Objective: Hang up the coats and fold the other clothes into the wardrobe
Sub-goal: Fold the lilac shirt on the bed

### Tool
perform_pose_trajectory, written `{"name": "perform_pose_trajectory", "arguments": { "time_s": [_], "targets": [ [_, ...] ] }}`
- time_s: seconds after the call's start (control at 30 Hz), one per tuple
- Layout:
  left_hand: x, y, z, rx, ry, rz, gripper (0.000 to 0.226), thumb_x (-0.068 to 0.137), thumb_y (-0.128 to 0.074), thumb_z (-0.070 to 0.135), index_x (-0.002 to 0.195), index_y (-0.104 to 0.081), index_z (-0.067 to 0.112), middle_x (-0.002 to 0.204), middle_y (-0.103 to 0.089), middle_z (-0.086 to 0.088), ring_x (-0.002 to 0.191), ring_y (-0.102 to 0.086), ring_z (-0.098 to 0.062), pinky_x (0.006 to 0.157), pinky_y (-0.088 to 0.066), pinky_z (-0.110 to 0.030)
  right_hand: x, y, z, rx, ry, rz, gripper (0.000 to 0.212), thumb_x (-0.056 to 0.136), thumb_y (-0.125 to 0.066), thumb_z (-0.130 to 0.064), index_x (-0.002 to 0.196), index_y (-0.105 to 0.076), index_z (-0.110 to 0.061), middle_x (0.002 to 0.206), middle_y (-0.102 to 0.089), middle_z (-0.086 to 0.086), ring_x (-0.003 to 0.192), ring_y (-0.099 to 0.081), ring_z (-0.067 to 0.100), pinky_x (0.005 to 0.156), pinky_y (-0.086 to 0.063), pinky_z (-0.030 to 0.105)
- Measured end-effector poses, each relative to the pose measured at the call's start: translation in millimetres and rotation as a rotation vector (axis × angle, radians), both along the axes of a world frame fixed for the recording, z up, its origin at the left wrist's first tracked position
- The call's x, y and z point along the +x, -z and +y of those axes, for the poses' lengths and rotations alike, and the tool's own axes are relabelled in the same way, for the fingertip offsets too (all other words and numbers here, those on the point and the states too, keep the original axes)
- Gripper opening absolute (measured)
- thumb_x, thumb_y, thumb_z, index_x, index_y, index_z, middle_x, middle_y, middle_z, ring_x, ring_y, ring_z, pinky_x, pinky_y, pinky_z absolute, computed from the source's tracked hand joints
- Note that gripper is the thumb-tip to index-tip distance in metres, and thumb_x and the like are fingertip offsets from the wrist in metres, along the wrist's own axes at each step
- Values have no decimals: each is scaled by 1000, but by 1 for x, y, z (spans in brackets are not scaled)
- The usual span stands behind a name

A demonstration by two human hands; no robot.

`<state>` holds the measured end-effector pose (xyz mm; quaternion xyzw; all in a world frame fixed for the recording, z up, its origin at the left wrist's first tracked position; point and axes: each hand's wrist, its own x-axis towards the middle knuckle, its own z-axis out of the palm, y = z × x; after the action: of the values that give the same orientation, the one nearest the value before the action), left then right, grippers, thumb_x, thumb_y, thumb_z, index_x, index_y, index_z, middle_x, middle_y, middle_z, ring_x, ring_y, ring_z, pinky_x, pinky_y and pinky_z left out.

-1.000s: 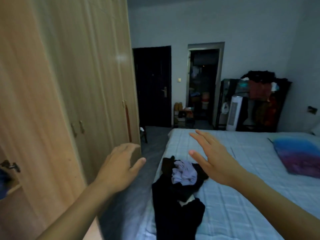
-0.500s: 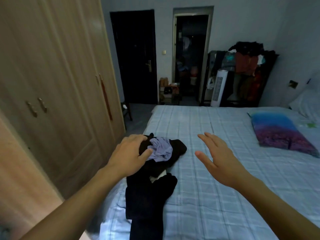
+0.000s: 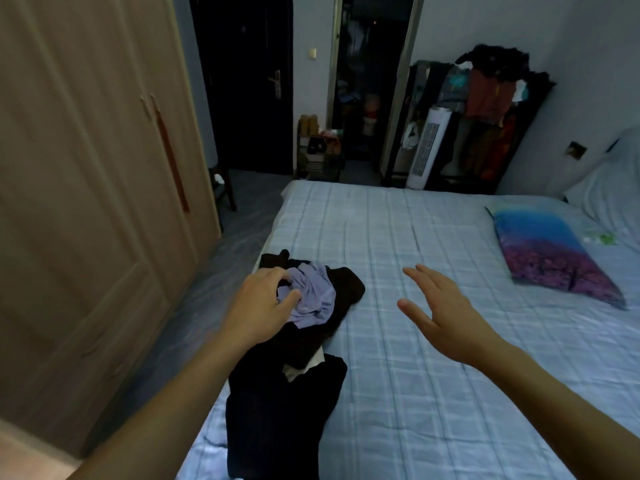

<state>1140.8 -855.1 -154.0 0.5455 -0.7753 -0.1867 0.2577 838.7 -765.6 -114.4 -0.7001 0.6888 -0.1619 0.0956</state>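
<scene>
A crumpled lilac garment [image 3: 316,295] lies on top of a pile of black clothes [image 3: 284,410] at the left edge of the bed [image 3: 415,375]. My left hand [image 3: 259,306] is on the lilac garment's left side, fingers and thumb curled into the cloth. Spread open with straight fingers, my right hand [image 3: 446,313] hovers over the checked sheet to the right of the pile and touches nothing. The wooden wardrobe [image 3: 86,202] stands on the left with the doors in view shut.
A blue and purple pillow [image 3: 550,258] lies on the bed's right side. At the far wall stand a loaded clothes rack [image 3: 485,109], a white tower fan [image 3: 427,147] and a dark door [image 3: 249,81]. A narrow floor strip [image 3: 221,271] separates wardrobe and bed.
My view has swung down from the wardrobe to the bed. My left hand has come down onto the lilac garment and curled into it. The right hand stays spread above the sheet.
</scene>
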Motion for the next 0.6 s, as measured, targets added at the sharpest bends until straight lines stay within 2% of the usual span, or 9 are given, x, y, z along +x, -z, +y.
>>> {"name": "perform_pose_trajectory", "arguments": {
  "time_s": [0.17, 0.27, 0.43, 0.6],
  "targets": [
    [16, 41, -67, 129, 5, -56, 45, 95, -62, 35, 133, -55, 12, 132, -57, -11, 121, -53, -27, 99, -45, -39, 17, 22, -63, 44, -4, -4, 64, 98, -44, -52, 154, -28, -25, 162, -25, 2, 149, -19, 19, 119, -20, 37],
    [14, 58, -89, 185, 9, -62, 45, 95, -61, 36, 135, -53, 14, 134, -55, -9, 123, -51, -26, 99, -46, -42, 23, 41, -87, 100, -21, -35, 66, 99, -44, -51, 156, -21, -27, 163, -22, 0, 150, -17, 17, 119, -18, 35],
    [6, 91, -113, 241, 58, -110, 34, 91, -63, 35, 118, -58, 14, 120, -59, -7, 112, -55, -25, 91, -49, -43, 18, 71, -131, 167, -49, -117, 71, 99, -47, -49, 158, -14, -25, 163, -22, 1, 149, -20, 18, 120, -23, 36],
    [-21, 125, -120, 331, 41, -181, 37, 92, -64, 38, 119, -56, 13, 121, -56, -8, 112, -53, -27, 90, -49, -43, 11, 105, -167, 222, -74, -210, 70, 99, -49, -47, 157, -19, -21, 162, -24, 4, 149, -23, 20, 119, -25, 45]
  ]
}}
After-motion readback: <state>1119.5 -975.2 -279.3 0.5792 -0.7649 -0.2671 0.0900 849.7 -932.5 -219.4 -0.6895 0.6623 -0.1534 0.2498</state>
